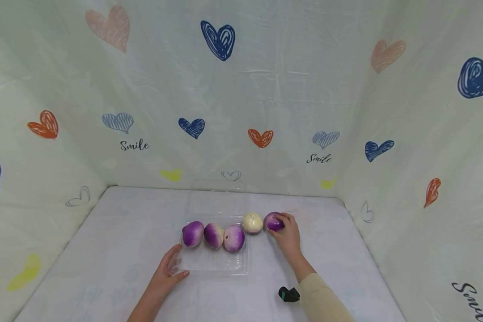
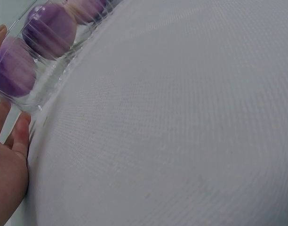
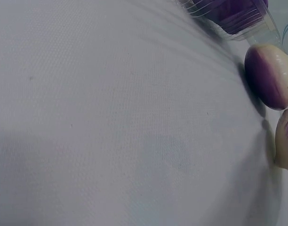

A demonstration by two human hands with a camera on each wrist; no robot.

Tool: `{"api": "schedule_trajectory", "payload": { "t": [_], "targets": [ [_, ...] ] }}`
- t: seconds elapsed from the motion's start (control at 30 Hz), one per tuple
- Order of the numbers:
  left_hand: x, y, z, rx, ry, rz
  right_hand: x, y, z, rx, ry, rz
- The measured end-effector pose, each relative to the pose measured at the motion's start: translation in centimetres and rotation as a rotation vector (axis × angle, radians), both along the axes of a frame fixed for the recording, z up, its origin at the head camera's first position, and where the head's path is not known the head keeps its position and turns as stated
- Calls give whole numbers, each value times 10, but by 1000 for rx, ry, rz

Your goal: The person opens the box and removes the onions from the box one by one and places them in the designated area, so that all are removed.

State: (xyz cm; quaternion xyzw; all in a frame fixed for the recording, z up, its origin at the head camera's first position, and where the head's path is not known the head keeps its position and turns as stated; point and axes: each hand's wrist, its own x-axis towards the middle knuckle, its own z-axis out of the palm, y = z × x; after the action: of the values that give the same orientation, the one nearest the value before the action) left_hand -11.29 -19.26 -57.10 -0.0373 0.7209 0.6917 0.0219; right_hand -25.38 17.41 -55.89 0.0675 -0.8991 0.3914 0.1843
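A clear plastic box (image 1: pixel 213 266) lies with its lid (image 1: pixel 217 203) folded open toward the back. Inside, along its rear half, sit three purple-and-white turnips (image 1: pixel 213 235). My left hand (image 1: pixel 166 273) holds the box's front left corner, fingers at the side and thumb at the front edge; that hand (image 2: pixel 10 169) shows partly in the left wrist view. Just right of the box stands a paler turnip (image 1: pixel 252 223). Beside it, my right hand (image 1: pixel 288 235) pinches another purple turnip (image 1: pixel 273 222) from above. The right wrist view cuts off most of the right hand.
A small black object (image 1: pixel 288 294) lies near the right sleeve (image 1: pixel 324 297). The white-covered table (image 1: pixel 124 232) ends at a curtain (image 1: pixel 281 89) printed with hearts, which hangs at the back and both sides.
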Motion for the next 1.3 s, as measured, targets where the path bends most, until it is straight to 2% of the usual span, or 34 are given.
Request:
{"api": "schedule_trajectory", "payload": {
  "t": [0.2,0.47,0.67,0.73,1.07,1.3],
  "targets": [
    [-1,0,-1,12,-10,3,1,0,0,3,-4,10],
    [1,0,-1,17,17,2,1,0,1,-4,-16,19],
    [2,0,1,-10,29,1,2,-2,5,14,36,12],
    [1,0,0,-26,37,5,3,-4,9,-8,46,21],
    [0,-1,-1,-44,59,6,15,-31,41,-113,-42,195],
    [1,0,1,-15,51,3,25,-56,49,-199,-63,273]
  ]
}}
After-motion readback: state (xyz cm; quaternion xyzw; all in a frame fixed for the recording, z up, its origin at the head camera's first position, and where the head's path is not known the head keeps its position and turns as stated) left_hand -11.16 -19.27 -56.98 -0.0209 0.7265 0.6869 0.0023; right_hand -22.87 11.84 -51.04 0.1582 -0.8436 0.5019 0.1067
